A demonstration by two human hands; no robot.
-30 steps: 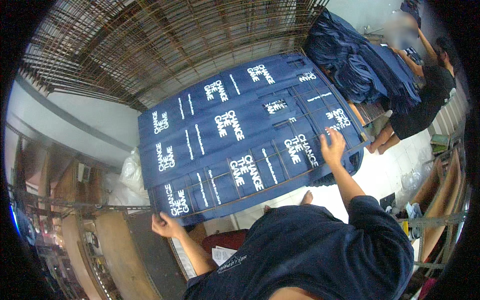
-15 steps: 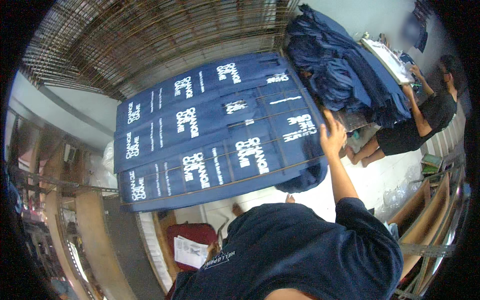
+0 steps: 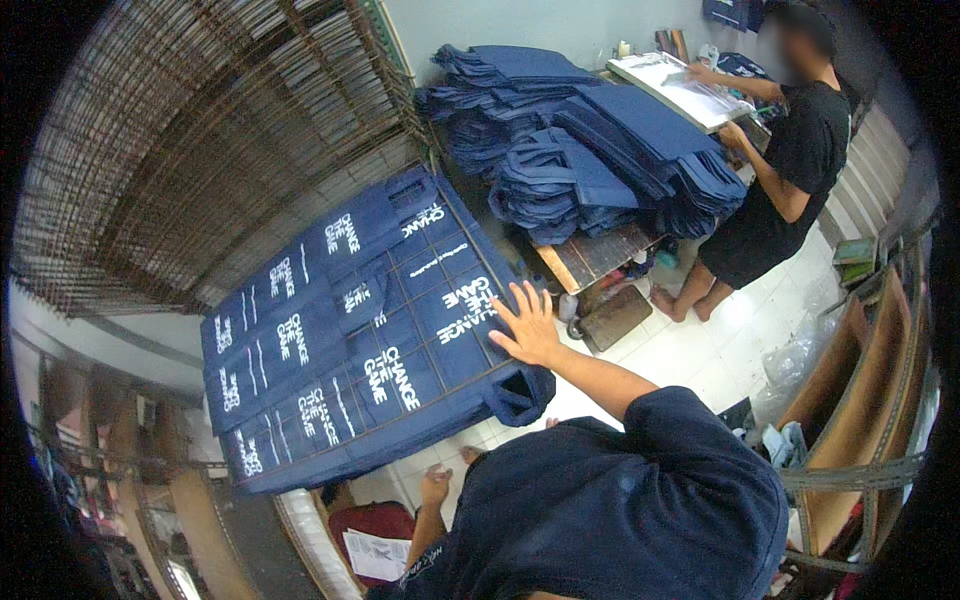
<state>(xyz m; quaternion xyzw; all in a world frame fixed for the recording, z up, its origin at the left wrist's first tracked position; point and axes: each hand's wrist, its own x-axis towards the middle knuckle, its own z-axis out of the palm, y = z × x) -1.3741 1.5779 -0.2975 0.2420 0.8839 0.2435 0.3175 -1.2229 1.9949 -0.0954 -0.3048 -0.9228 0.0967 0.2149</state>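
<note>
My right hand (image 3: 527, 325) is open, fingers spread, at the right edge of a wire drying rack (image 3: 425, 262). It rests against the rack's edge beside a printed navy cloth bag (image 3: 465, 318). More flat navy bags with white lettering (image 3: 290, 345) cover the rack in rows, thin wires crossing over some of them. A bag's handle loop (image 3: 515, 395) hangs over the near right corner. Low by my body, apart from the rack, is my left hand (image 3: 435, 487); its fingers are too small and foreshortened to read.
Stacked wire racks (image 3: 200, 130) rise at the far left. Piles of navy bags (image 3: 600, 150) fill a low table at the back, where a co-worker (image 3: 800, 150) handles a framed screen (image 3: 680, 90). A red chair (image 3: 370, 520) with papers stands near; shelving (image 3: 850, 390) is at right.
My view has turned, so the rack appears lower and further left and the co-worker shows more fully. My right hand remains at the rack's edge, fingers now spread wider. My left hand has come into view.
</note>
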